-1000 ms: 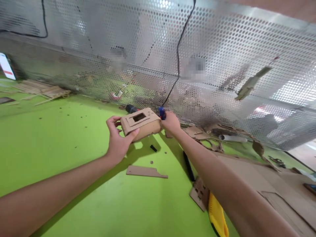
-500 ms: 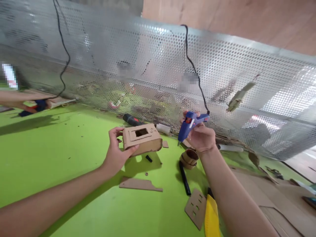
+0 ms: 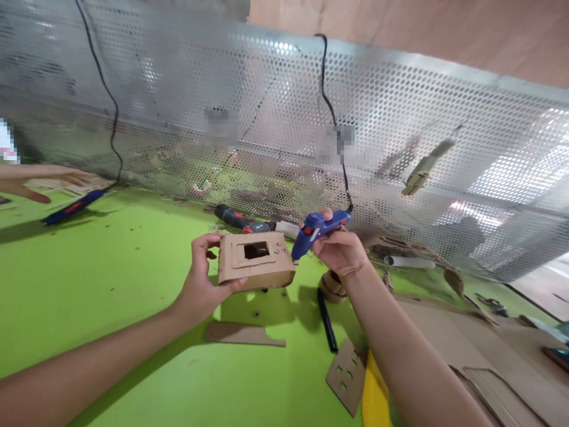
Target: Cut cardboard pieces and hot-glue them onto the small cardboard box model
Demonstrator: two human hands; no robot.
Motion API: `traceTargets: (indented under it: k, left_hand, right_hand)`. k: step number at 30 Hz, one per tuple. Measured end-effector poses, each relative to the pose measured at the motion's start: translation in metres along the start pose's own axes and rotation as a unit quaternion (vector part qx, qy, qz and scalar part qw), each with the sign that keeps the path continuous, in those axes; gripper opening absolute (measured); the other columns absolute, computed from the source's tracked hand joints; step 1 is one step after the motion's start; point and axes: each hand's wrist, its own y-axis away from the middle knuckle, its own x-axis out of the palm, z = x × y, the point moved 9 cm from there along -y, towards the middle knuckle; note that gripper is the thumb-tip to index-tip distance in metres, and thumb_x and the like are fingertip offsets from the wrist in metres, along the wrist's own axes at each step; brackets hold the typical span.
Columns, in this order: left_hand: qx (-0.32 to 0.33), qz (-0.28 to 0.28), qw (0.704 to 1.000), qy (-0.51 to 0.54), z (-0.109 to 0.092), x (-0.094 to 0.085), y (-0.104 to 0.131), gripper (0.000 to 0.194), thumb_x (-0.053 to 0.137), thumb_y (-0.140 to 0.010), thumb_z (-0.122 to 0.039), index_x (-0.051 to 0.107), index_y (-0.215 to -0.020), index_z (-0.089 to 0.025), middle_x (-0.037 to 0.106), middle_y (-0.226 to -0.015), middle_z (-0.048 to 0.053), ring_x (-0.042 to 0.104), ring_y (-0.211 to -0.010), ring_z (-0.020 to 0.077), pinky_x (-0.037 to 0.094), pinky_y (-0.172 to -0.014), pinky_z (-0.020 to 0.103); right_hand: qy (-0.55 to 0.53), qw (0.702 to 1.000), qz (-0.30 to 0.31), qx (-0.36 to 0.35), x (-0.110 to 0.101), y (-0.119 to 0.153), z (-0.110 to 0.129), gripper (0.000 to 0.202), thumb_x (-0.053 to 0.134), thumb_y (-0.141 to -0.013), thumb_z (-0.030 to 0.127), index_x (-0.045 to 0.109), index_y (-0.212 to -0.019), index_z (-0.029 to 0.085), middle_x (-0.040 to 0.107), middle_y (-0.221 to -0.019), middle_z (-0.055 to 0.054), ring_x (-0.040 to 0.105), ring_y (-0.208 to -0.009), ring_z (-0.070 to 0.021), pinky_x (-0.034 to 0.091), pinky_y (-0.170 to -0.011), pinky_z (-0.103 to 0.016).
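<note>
A small cardboard box (image 3: 262, 274) with a rectangular window is gripped at its left end by my left hand (image 3: 202, 279), thumb along the lower edge, above the green table. My right hand (image 3: 340, 249) is wrapped round a blue glue gun (image 3: 317, 228). Its nozzle points down and left, close to the box's right end; whether they touch I cannot tell. Below my right hand stands a cardboard ring (image 3: 332, 289), partly hidden by the wrist, beside a black rod (image 3: 327, 323). A flat cardboard strip (image 3: 242, 334) lies below the box.
A perforated metal screen (image 3: 275, 118) rises behind the green table (image 3: 146, 273). A power drill (image 3: 240, 219) lies behind the box. Cardboard with cut-outs (image 3: 347, 376), a yellow tool (image 3: 374, 397) and large sheets are at right. Another person's hand (image 3: 48, 177) and blue glue gun (image 3: 73, 207) are at left.
My right hand has brought the glue gun left, close to the box. The box is tilted more upright, showing more of its window face. The other person's hand has let go of their glue gun.
</note>
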Motion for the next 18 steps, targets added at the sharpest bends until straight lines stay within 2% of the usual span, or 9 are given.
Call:
traceTargets:
  k: [4, 8, 13, 16, 18]
  left_hand:
    - [0.015, 0.007, 1.000, -0.008, -0.001, 0.001, 0.001, 0.083, 0.093, -0.076, -0.030, 0.040, -0.139, -0.036, 0.049, -0.151, 0.010, 0.051, -0.138, 0.0343, 0.046, -0.102, 0.049]
    - [0.014, 0.005, 1.000, -0.019, -0.002, 0.001, 0.001, 0.083, 0.094, -0.075, -0.030, 0.040, -0.139, -0.037, 0.051, -0.150, 0.010, 0.052, -0.137, 0.0343, 0.048, -0.101, 0.049]
    - [0.006, 0.004, 0.999, -0.037, -0.004, 0.001, 0.001, 0.084, 0.096, -0.072, -0.030, 0.042, -0.137, -0.036, 0.052, -0.147, 0.009, 0.054, -0.133, 0.0344, 0.048, -0.098, 0.048]
    - [0.001, 0.015, 0.999, -0.041, -0.003, 0.003, 0.000, 0.086, 0.096, -0.071, -0.031, 0.041, -0.137, -0.035, 0.052, -0.148, 0.010, 0.054, -0.135, 0.0350, 0.047, -0.100, 0.048]
    - [0.005, 0.021, 0.999, -0.048, -0.003, 0.003, 0.001, 0.088, 0.096, -0.070, -0.030, 0.040, -0.138, -0.034, 0.051, -0.150, 0.010, 0.053, -0.136, 0.0354, 0.046, -0.102, 0.048]
  right_hand:
    - [-0.042, 0.999, 0.026, -0.004, 0.004, -0.002, -0.001, 0.044, 0.068, -0.053, 0.010, 0.040, -0.082, 0.028, 0.065, -0.095, 0.005, 0.073, -0.095, -0.0175, 0.058, -0.089, -0.031]
    - [-0.060, 0.997, 0.039, 0.008, 0.007, -0.004, 0.001, 0.042, 0.068, -0.056, 0.006, 0.046, -0.084, 0.027, 0.068, -0.095, 0.006, 0.074, -0.093, -0.0143, 0.057, -0.084, -0.026]
    - [-0.037, 0.998, -0.026, 0.033, -0.001, -0.009, 0.004, 0.044, 0.064, -0.055, 0.004, 0.055, -0.091, 0.028, 0.069, -0.088, 0.006, 0.072, -0.082, -0.0142, 0.054, -0.068, -0.022]
    - [-0.057, 0.996, -0.065, 0.035, -0.008, -0.011, 0.007, 0.039, 0.065, -0.057, 0.008, 0.057, -0.090, 0.027, 0.071, -0.087, 0.003, 0.074, -0.088, -0.0189, 0.059, -0.074, -0.029]
    - [-0.073, 0.993, -0.092, 0.022, -0.015, -0.012, 0.009, 0.026, 0.072, -0.068, 0.016, 0.059, -0.088, 0.026, 0.072, -0.087, 0.000, 0.075, -0.092, -0.0217, 0.062, -0.079, -0.034]
